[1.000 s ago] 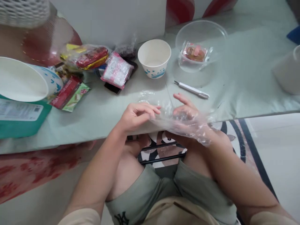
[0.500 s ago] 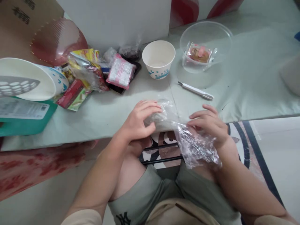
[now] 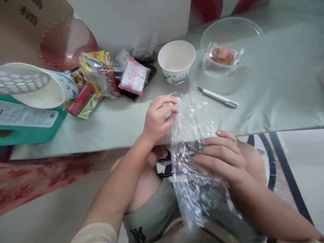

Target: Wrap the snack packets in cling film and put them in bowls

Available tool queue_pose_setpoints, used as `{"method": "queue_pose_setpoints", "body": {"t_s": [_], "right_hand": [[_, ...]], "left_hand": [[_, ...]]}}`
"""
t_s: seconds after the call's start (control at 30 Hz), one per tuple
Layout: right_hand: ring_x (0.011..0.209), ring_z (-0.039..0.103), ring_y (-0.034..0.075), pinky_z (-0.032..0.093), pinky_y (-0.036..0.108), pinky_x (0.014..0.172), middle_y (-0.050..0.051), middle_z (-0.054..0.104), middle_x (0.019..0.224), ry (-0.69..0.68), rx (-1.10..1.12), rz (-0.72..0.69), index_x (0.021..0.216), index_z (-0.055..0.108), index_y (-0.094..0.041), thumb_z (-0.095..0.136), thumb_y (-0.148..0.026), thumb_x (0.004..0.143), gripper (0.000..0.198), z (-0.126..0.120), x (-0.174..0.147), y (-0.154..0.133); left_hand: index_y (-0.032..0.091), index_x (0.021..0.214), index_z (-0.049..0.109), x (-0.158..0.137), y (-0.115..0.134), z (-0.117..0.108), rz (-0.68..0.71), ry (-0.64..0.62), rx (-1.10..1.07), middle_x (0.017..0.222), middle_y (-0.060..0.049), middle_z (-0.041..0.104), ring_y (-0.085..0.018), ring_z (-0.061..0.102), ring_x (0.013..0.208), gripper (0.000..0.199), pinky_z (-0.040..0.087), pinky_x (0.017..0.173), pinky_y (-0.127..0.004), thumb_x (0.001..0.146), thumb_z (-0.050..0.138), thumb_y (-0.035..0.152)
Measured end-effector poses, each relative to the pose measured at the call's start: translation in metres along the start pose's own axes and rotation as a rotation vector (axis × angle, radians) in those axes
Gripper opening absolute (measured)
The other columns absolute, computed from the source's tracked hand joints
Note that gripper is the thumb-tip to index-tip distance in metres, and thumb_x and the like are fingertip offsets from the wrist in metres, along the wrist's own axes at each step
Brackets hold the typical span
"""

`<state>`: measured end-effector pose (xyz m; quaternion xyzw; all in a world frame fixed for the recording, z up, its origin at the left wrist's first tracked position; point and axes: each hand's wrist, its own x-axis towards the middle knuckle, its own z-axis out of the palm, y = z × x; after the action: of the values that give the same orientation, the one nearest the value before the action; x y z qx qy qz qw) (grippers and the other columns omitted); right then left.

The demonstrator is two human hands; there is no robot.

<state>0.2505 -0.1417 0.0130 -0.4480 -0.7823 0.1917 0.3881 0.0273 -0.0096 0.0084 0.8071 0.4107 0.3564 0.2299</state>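
A clear plastic bag (image 3: 187, 135) lies spread over the table's front edge and hangs down over my lap. My left hand (image 3: 160, 116) pinches its upper left edge between thumb and fingers. On the bag's right side rests my right hand (image 3: 222, 155), fingers stretched out flat across the film. Just beyond the bag stands a white paper bowl (image 3: 177, 62) with blue print. A white utility knife (image 3: 217, 98) lies to the right of it. Behind the knife, a clear plastic bowl (image 3: 207, 69) holds a small wrapped item (image 3: 222, 55) in brown and pink.
Several snack packets (image 3: 101, 74) and a pink-and-white wrapped block (image 3: 134, 76) are heaped at the left. A tipped paper bucket (image 3: 58, 87) lies by a green container (image 3: 50, 131). Behind stand a pink bowl (image 3: 68, 44), a cardboard box (image 3: 22, 33) and a white box (image 3: 131, 20).
The bag, crumpled before, is now spread wider and hangs lower. My left hand has moved slightly up and right; my right hand has come down with its fingers laid over the film.
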Motion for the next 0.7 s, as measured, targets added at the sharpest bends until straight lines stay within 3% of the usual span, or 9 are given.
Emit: {"method": "queue_pose_setpoints", "body": {"t_s": [0.1, 0.2, 0.27, 0.4, 0.53, 0.63, 0.7], "right_hand": [[0.096, 0.073, 0.018, 0.050, 0.040, 0.103, -0.004, 0.076, 0.085, 0.117, -0.074, -0.218, 0.093, 0.068, -0.031, 0.065, -0.020, 0.092, 0.012, 0.017, 0.020, 0.008], [0.100, 0.074, 0.022, 0.050, 0.043, 0.100, 0.000, 0.076, 0.088, 0.066, -0.021, -0.101, 0.094, 0.067, -0.027, 0.063, -0.018, 0.090, 0.010, 0.023, 0.027, 0.022], [0.103, 0.074, 0.024, 0.051, 0.045, 0.100, 0.002, 0.076, 0.090, 0.041, 0.039, -0.013, 0.094, 0.068, -0.025, 0.062, -0.019, 0.087, 0.011, 0.021, 0.026, 0.030], [0.100, 0.074, 0.025, 0.049, 0.049, 0.106, 0.002, 0.076, 0.090, 0.015, 0.089, 0.126, 0.094, 0.066, -0.025, 0.064, -0.026, 0.087, 0.007, 0.019, 0.023, 0.034], [0.087, 0.074, 0.022, 0.047, 0.052, 0.110, 0.001, 0.075, 0.086, 0.125, 0.139, 0.219, 0.093, 0.065, -0.025, 0.065, -0.035, 0.088, 0.012, 0.020, 0.024, 0.032], [0.073, 0.069, 0.019, 0.059, 0.041, 0.083, 0.002, 0.071, 0.083, 0.218, 0.166, 0.374, 0.091, 0.063, -0.024, 0.061, -0.037, 0.094, 0.014, 0.021, 0.024, 0.034], [0.075, 0.068, 0.019, 0.058, 0.035, 0.070, 0.004, 0.070, 0.087, 0.281, 0.156, 0.442, 0.103, 0.061, -0.024, 0.062, -0.038, 0.094, 0.016, 0.024, 0.026, 0.038]], "left_hand": [[0.027, 0.099, 0.072, 0.007, -0.016, 0.003, 0.007, -0.093, 0.076, 0.134, -0.005, 0.068, -0.029, 0.055, 0.138, 0.018, 0.039, 0.120, -0.051, 0.085, 0.067, 0.016], [0.028, 0.121, 0.070, -0.004, -0.019, -0.002, 0.083, -0.231, 0.158, 0.153, -0.008, 0.057, -0.034, 0.042, 0.150, 0.044, 0.033, 0.123, -0.056, 0.079, 0.076, 0.017], [0.027, 0.127, 0.069, -0.016, -0.015, -0.007, 0.161, -0.312, 0.155, 0.156, -0.010, 0.053, -0.036, 0.040, 0.151, 0.050, 0.034, 0.122, -0.058, 0.079, 0.078, 0.020], [0.026, 0.107, 0.076, -0.028, -0.005, -0.011, 0.236, -0.362, 0.083, 0.139, -0.008, 0.069, -0.032, 0.053, 0.142, 0.022, 0.043, 0.115, -0.054, 0.088, 0.068, 0.019], [0.025, 0.092, 0.076, -0.023, -0.002, -0.011, 0.144, -0.300, -0.003, 0.116, -0.006, 0.078, -0.030, 0.062, 0.132, 0.010, 0.043, 0.114, -0.055, 0.087, 0.070, 0.029], [0.025, 0.093, 0.076, -0.016, 0.001, -0.009, 0.151, -0.189, -0.095, 0.118, -0.008, 0.077, -0.033, 0.061, 0.132, 0.022, 0.043, 0.114, -0.057, 0.074, 0.080, 0.034], [0.024, 0.088, 0.075, -0.010, 0.004, -0.005, 0.142, -0.154, -0.218, 0.108, -0.007, 0.079, -0.028, 0.069, 0.118, 0.014, 0.052, 0.104, -0.048, 0.078, 0.075, 0.034]]}}
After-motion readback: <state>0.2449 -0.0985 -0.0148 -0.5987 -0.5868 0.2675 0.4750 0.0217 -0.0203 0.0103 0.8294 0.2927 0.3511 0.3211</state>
